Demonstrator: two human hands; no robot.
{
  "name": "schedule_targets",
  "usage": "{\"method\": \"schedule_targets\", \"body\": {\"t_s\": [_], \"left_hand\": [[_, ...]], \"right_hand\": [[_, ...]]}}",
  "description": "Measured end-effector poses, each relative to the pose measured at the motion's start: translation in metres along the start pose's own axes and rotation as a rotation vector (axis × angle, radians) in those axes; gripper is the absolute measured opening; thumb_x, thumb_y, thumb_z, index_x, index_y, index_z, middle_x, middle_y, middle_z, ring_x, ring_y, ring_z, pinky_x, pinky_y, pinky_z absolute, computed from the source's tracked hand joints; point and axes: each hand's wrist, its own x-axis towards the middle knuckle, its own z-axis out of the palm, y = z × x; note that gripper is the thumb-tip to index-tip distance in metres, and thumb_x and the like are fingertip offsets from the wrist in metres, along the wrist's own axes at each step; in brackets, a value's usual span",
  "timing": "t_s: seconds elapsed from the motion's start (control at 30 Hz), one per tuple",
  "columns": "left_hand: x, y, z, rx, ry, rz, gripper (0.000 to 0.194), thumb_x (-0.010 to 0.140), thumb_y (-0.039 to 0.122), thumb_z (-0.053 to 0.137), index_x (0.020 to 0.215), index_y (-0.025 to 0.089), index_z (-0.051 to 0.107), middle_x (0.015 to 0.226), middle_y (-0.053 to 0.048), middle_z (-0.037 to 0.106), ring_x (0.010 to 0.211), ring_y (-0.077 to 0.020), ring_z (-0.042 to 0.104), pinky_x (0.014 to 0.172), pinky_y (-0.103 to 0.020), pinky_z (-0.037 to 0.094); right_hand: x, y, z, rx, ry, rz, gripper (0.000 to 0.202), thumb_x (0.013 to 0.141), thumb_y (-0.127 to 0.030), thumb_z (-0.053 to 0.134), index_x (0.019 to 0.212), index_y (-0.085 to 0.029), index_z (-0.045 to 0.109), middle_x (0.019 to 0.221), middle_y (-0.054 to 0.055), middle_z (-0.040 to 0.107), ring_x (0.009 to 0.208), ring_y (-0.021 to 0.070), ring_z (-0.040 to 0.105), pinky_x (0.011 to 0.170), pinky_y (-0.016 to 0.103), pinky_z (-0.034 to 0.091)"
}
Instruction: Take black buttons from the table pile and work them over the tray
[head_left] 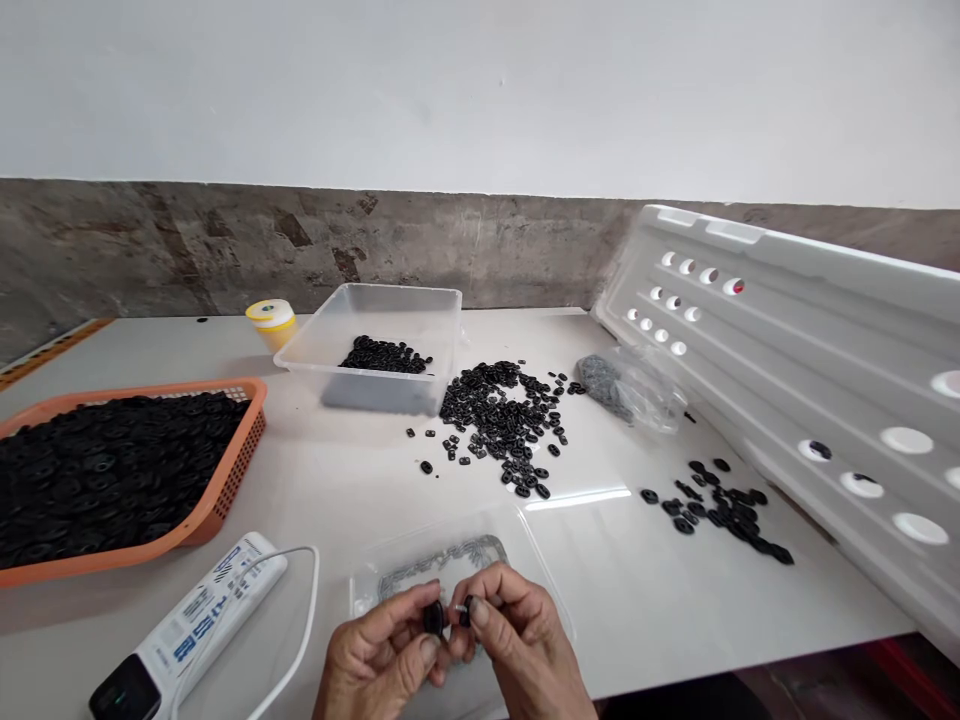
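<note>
At the bottom middle, my left hand [386, 650] pinches a round black part [433, 618] between thumb and fingertips. Close beside it, my right hand [517, 640] grips a smaller black piece [466, 610], with a thin, light metallic bit showing between the two parts. Both hands are over a shallow clear tray [536, 545] that holds many small grey metal pieces [480, 550]. Beyond the tray, a loose pile of small black pieces [499, 415] lies on the white table [330, 480].
An orange basket [251, 420] full of black parts stands left, near a white device [217, 600] with a cable. Behind are a clear bin [375, 390] and a yellow-white roll [272, 320]. Rightward lie a plastic bag [637, 385], more black parts [727, 510] and a leaning white panel [787, 340].
</note>
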Motion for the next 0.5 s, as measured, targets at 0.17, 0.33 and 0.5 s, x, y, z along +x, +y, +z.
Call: {"method": "schedule_targets", "body": {"t_s": [0.17,0.33,0.5], "left_hand": [[0.002,0.004,-0.005,-0.102,0.053,-0.078,0.036,0.046,0.033,0.091,0.077,0.02,0.08,0.061,-0.004,0.073,0.045,-0.0125,0.062,0.042,-0.019,0.047],[0.003,0.0,-0.024,-0.041,-0.089,-0.131,0.032,0.056,0.033,0.087,0.086,0.023,0.08,0.059,-0.004,0.072,0.043,-0.0112,0.061,0.042,-0.018,0.046],[0.005,-0.006,-0.037,0.024,-0.174,-0.132,0.029,0.064,0.028,0.084,0.092,0.026,0.078,0.059,-0.003,0.071,0.044,-0.011,0.061,0.041,-0.018,0.046]], "right_hand": [[-0.003,-0.004,-0.003,-0.187,0.012,0.028,0.036,0.077,-0.046,0.069,0.068,-0.012,0.059,0.054,0.001,0.059,0.05,0.0098,0.052,0.056,0.022,0.039],[-0.007,-0.009,0.001,-0.372,-0.068,0.064,0.036,0.079,-0.046,0.063,0.066,-0.012,0.056,0.051,0.001,0.056,0.047,0.0108,0.05,0.051,0.022,0.036],[-0.005,-0.009,0.004,-0.45,-0.057,0.035,0.028,0.079,-0.037,0.06,0.064,-0.013,0.054,0.05,0.0,0.053,0.047,0.0111,0.048,0.051,0.022,0.035]]}}
